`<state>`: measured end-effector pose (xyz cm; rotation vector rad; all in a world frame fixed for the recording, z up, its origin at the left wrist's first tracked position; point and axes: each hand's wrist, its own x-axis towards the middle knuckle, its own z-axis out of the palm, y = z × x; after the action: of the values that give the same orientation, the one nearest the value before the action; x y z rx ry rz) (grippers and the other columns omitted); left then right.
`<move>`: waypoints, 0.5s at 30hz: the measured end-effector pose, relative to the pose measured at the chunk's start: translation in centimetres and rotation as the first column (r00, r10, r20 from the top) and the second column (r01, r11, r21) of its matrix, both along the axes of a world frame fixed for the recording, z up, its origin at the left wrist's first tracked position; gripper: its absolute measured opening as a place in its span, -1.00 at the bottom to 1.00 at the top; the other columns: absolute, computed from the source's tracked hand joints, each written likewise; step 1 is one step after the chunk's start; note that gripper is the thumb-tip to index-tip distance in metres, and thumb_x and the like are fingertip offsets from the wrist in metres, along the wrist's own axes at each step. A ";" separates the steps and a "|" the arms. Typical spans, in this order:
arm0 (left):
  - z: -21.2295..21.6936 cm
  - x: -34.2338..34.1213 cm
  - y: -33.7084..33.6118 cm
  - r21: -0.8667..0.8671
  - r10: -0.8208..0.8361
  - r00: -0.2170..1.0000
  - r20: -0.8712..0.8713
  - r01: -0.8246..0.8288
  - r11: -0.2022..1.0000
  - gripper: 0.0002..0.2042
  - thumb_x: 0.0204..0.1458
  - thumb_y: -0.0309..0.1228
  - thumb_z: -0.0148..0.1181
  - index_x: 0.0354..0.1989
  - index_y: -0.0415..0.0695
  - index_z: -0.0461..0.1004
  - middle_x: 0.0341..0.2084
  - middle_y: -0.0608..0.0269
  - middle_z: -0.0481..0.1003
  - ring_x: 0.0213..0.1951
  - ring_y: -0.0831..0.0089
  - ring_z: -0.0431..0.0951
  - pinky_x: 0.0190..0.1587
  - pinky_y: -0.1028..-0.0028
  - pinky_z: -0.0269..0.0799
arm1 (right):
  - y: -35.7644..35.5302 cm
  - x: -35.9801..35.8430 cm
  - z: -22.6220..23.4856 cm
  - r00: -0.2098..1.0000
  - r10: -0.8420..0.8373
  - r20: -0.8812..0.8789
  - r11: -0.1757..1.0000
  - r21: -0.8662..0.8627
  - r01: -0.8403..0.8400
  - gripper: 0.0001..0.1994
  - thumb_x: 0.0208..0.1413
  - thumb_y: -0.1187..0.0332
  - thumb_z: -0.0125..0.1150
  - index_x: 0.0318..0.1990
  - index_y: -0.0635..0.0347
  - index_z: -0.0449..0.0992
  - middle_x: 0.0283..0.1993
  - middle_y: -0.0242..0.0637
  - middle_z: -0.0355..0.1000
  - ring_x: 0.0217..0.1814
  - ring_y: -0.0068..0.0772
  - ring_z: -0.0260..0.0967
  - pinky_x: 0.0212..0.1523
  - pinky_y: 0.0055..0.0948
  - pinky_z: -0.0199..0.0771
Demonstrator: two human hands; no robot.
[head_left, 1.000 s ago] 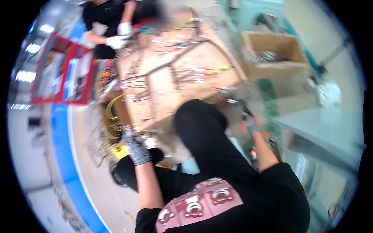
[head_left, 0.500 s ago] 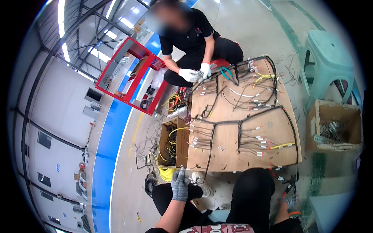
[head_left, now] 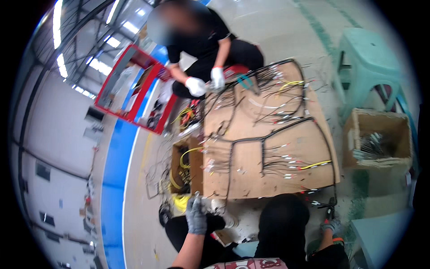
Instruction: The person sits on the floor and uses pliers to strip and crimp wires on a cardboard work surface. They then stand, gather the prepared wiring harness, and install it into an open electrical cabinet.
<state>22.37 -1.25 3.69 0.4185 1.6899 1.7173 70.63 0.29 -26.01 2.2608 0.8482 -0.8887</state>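
A black wiring harness (head_left: 264, 148) with several loose ends lies spread over a flat cardboard board (head_left: 286, 179) on the floor. My left hand (head_left: 195, 216), in a grey glove, reaches up to the board's near left corner, its fingertips at a small wire end there. My right hand (head_left: 333, 225), also gloved, is at the board's near right corner, closed on a black cable (head_left: 329, 207) that runs off the harness. My dark-trousered knee (head_left: 284, 219) is between my hands. Across the board a co-worker's white-gloved hands (head_left: 206, 83) work on the harness's far end.
An open box of yellow wires (head_left: 181, 168) sits left of the board. At the right stands a cardboard box of parts (head_left: 378, 145), with a teal stool (head_left: 371, 62) behind it. A red rack (head_left: 134, 89) is at the far left by a blue floor stripe (head_left: 114, 188).
The view has swung so the whole board and the co-worker are seen. My left hand has risen to the board's near left corner. My right hand stays at the near right corner.
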 end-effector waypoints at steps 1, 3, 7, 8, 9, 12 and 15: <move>-0.4 -0.2 -0.7 -0.050 0.024 0.998 -0.063 -0.027 0.998 -0.92 0.10 -0.35 0.12 -0.34 -0.01 0.36 -0.59 0.42 0.35 -0.64 0.69 0.27 -0.63 0.67 0.18 | 0.5 0.3 0.1 1.000 -0.028 -0.008 0.999 -0.016 0.028 -0.05 -0.40 -0.01 0.41 0.25 0.07 0.13 0.31 -0.19 0.07 0.36 -0.25 0.02 0.27 -0.37 0.08; -1.5 -0.8 -0.7 -0.015 -0.001 1.000 -0.031 0.001 1.000 -0.92 0.11 -0.34 0.11 -0.34 -0.02 0.36 -0.58 0.40 0.36 -0.65 0.68 0.26 -0.64 0.67 0.18 | -0.5 0.7 -3.7 0.999 0.044 -0.018 0.998 -0.051 -0.045 -0.33 -0.28 0.04 0.31 0.08 0.04 0.36 0.15 -0.21 0.30 0.19 -0.22 0.26 0.16 -0.34 0.26; -1.4 -0.8 0.0 0.076 -0.031 0.999 -0.011 0.032 0.997 -0.90 0.11 -0.34 0.11 -0.35 -0.04 0.36 -0.59 0.39 0.37 -0.69 0.66 0.27 -0.67 0.67 0.19 | -4.3 1.1 -11.8 0.852 -0.477 -0.215 0.858 0.095 0.505 -0.56 -0.19 0.12 0.18 -0.08 0.01 0.45 -0.12 -0.23 0.37 -0.08 -0.28 0.30 -0.13 -0.32 0.30; -1.5 -1.0 0.2 0.080 -0.039 0.999 -0.009 0.040 0.996 -0.90 0.11 -0.33 0.11 -0.35 -0.04 0.37 -0.60 0.39 0.37 -0.69 0.67 0.26 -0.68 0.67 0.18 | -4.7 1.0 -11.5 0.780 -0.554 -0.290 0.782 0.141 0.607 -0.59 -0.17 0.17 0.17 -0.08 0.01 0.43 -0.18 -0.25 0.35 -0.16 -0.30 0.27 -0.21 -0.34 0.27; -1.6 -1.1 0.3 0.088 -0.039 0.999 -0.008 0.039 0.995 -0.90 0.11 -0.33 0.10 -0.35 -0.04 0.37 -0.60 0.39 0.37 -0.70 0.67 0.26 -0.68 0.67 0.18 | -4.5 0.4 -10.3 0.698 -0.608 -0.377 0.691 0.182 0.700 -0.61 -0.16 0.21 0.16 -0.09 0.01 0.41 -0.25 -0.28 0.33 -0.25 -0.33 0.24 -0.29 -0.35 0.24; -1.2 -0.7 0.3 0.163 -0.031 0.999 -0.007 0.032 0.986 -0.90 0.11 -0.35 0.11 -0.36 -0.07 0.38 -0.62 0.40 0.36 -0.71 0.70 0.22 -0.67 0.69 0.15 | -4.3 -0.7 -7.7 0.444 -0.649 -0.618 0.358 0.268 0.895 -0.67 -0.11 0.34 0.12 -0.11 0.00 0.34 -0.44 -0.35 0.27 -0.50 -0.42 0.14 -0.52 -0.39 0.15; -0.1 0.0 -0.8 0.159 0.000 0.999 -0.047 0.008 0.987 -0.89 0.13 -0.34 0.08 -0.40 -0.05 0.35 -0.67 0.48 0.28 -0.71 0.73 0.19 -0.67 0.70 0.13 | -2.6 -0.4 -5.8 0.396 -0.438 -0.807 0.137 0.375 0.917 -0.70 -0.06 0.46 0.08 -0.12 0.00 0.28 -0.63 -0.42 0.21 -0.76 -0.51 0.05 -0.76 -0.43 0.05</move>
<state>22.36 -2.01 3.56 0.5384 1.5880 1.8601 70.21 -2.36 -31.78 3.4768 0.1839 -2.0048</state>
